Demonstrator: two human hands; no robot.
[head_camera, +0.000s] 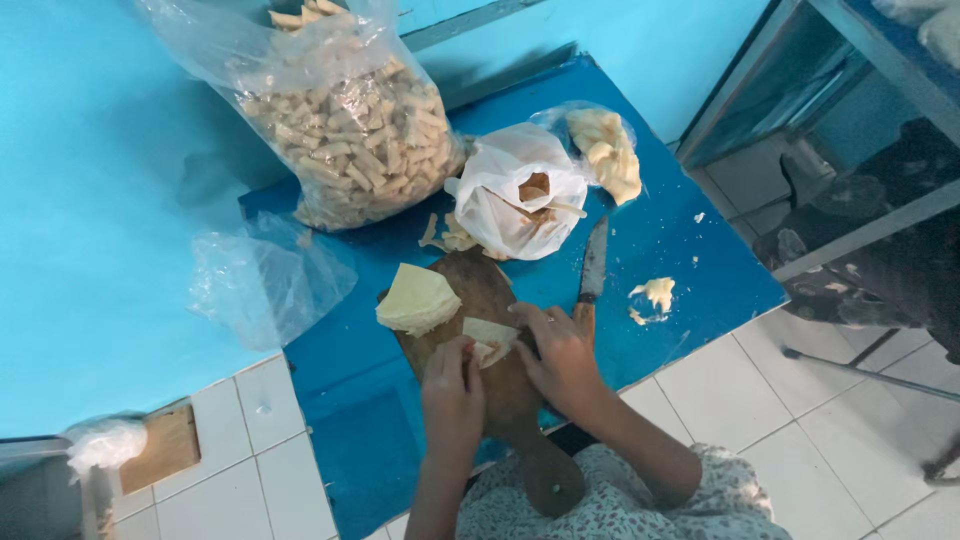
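Note:
A brown wooden cutting board (500, 400) with a round handle lies on a blue table (660, 240). On it sits a pale yellow stack of thin sheets (416, 298), and beside that a smaller folded piece (490, 338). My left hand (452, 395) and my right hand (560, 355) both pinch this small piece, fingers bent on it. A knife (592, 275) with a wooden handle lies on the table just right of the board, touching no hand.
A large clear bag of beige rolled pieces (355, 130) leans against the blue wall. A white bag (520, 190), a small clear bag of pale scraps (608, 150), an empty crumpled bag (265, 280) and loose scraps (655, 295) surround the board. White floor tiles lie right.

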